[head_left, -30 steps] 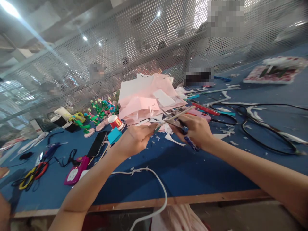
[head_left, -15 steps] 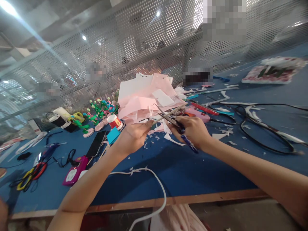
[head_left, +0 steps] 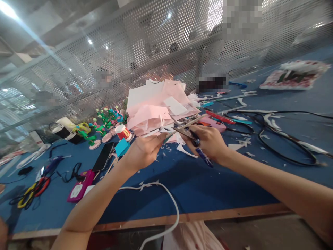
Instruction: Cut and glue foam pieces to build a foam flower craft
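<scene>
Gripping scissors — right hand (well inside table edge).

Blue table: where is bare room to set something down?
Front: right of the white cable, between right hand and wooden edge; also inside the cable's curve. Crowded: pink papers and scraps at center, phone and cup at left.

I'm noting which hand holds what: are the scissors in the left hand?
No, the scissors are in the right hand, while the left hand pinches a thin pale strip.
</scene>
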Available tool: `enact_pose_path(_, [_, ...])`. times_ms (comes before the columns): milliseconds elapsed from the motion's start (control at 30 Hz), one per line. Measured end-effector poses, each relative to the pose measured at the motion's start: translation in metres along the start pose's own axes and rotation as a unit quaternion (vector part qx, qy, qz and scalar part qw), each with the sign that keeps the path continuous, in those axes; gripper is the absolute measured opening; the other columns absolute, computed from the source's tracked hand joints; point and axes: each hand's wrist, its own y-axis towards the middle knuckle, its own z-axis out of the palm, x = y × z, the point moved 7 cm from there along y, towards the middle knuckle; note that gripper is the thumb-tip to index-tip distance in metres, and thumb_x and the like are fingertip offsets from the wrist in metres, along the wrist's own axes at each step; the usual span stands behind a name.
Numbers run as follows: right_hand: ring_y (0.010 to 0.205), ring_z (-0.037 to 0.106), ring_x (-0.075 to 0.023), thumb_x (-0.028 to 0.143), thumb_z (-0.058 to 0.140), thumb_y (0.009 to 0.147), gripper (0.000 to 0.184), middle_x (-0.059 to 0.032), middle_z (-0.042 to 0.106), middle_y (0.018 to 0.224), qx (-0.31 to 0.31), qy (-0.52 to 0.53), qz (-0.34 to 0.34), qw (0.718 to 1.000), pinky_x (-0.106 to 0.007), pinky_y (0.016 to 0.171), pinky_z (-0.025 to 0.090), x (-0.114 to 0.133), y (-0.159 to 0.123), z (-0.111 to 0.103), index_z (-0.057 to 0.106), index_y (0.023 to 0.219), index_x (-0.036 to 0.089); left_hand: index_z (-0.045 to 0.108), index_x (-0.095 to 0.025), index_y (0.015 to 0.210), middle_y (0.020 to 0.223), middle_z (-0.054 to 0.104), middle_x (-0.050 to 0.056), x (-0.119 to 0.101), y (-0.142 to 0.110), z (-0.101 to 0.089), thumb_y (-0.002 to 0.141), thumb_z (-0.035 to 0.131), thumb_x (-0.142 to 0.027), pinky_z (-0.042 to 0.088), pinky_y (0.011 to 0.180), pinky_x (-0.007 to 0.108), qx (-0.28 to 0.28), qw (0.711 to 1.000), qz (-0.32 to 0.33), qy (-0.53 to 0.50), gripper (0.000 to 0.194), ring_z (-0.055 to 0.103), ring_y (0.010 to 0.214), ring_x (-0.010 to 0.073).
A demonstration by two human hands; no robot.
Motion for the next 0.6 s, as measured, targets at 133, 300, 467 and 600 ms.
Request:
enact_pose_path(133, [0.049,0.048,-0.0141,0.037,0.049,0.070,0.021,-0.0028,0.053,0.055,-0.018,-0.026,0.016,0.999,-0.024,0.046,0.033,0.002,0.000,-0.007,0.039,0.059,0.022,0.051,-0.007,0.120,0.070,0.065,0.006,-0.004,0.000,-0.005,0.090,0.037,-0.016,0.047,0.053,0.020,-0.013,1.000,0.011,-0.024,0.034,0.060,0.060,0.0108])
enact_pose_path(300, [0.071,0.057,-0.0233,0.029,0.052,0.067,0.014,-0.0114,0.061,0.077,-0.015,-0.061,-0.058,0.996,-0.032,0.060,0.043,0.006,-0.002,0.001,0.049,0.077,0.021,0.054,-0.006,0.117,0.066,0.065,0.004,-0.019,-0.002,0.012,0.089,0.037,-0.013,0.046,0.049,0.019,0.059,0.997,0.025,-0.045,0.033,0.059,0.055,0.0103])
enact_pose_path(467, [0.070,0.058,-0.0227,0.025,0.046,0.069,0.012,-0.0094,0.062,0.072,-0.032,-0.039,-0.092,0.995,-0.033,0.064,0.044,0.008,-0.003,0.002,0.049,0.079,0.019,0.054,-0.006,0.116,0.067,0.066,0.005,-0.017,-0.002,0.016,0.091,0.035,-0.016,0.047,0.050,0.018,0.035,0.999,0.018,-0.019,0.034,0.060,0.056,0.0105])
enact_pose_path(600, [0.050,0.052,-0.0159,0.029,0.043,0.072,0.013,-0.0038,0.057,0.056,0.041,-0.030,0.015,0.999,-0.026,0.047,0.032,0.000,0.000,0.007,0.042,0.061,0.021,0.052,-0.007,0.118,0.070,0.067,0.006,-0.001,-0.002,0.006,0.090,0.036,-0.015,0.049,0.054,0.021,0.018,1.000,0.002,0.026,0.034,0.063,0.061,0.0122])
